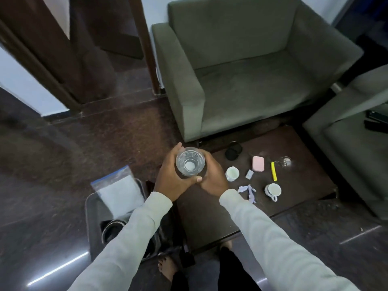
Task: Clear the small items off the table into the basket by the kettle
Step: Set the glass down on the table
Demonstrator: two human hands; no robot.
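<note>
I hold a clear drinking glass [190, 163] between both hands above the left end of the low dark table [210, 217]. My left hand [172, 177] wraps its left side and my right hand [214, 177] its right side. On the table lie a white cup [232, 173], a second white cup [273, 190], a pink case [258, 163], a yellow stick [273, 174], a small grey packet [249, 174], crumpled lilac paper [248, 192], black round lids [233, 151] and another clear glass [285, 161]. The dark basket [92, 206] stands on the floor at my left, with the kettle [113, 229] inside.
A clear zip bag [119, 192] with white contents leans in the basket. A green armchair [241, 70] stands behind the table and a second one [357, 154] at the right, with dark objects [376, 121] on its seat. My bare feet [165, 267] are by the table's near edge.
</note>
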